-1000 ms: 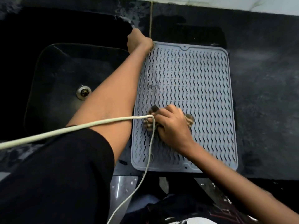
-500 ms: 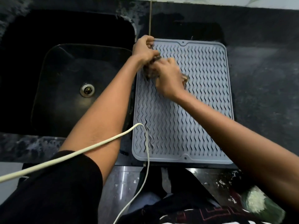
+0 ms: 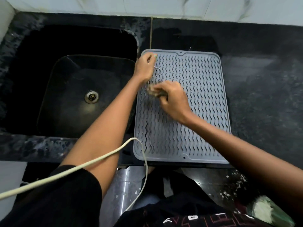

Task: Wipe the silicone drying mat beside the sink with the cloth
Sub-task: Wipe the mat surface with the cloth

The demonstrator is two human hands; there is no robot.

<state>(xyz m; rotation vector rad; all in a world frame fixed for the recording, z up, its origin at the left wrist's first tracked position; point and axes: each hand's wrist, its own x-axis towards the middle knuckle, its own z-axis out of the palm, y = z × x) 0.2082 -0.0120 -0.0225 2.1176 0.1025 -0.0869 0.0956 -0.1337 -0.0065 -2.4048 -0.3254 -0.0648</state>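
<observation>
A grey silicone drying mat (image 3: 201, 102) with wavy ridges lies on the black counter, right of the sink (image 3: 78, 89). My right hand (image 3: 173, 100) presses a small bunched brownish cloth (image 3: 153, 91) onto the mat's left part, a little above its middle. My left hand (image 3: 146, 66) rests on the mat's far left corner, fingers curled at the rim, apparently pinning it down. Most of the cloth is hidden under my right fingers and blurred by motion.
A black sink basin with a metal drain (image 3: 91, 96) sits left of the mat. A pale cable (image 3: 105, 154) runs from lower left across my left forearm and hangs past the mat's near left corner. White tiled wall (image 3: 147, 5) lies behind; dark counter (image 3: 262, 95) extends right.
My right hand went with the cloth from the mat's near middle up toward the far left corner, then back down a little. My left hand stayed at that corner.
</observation>
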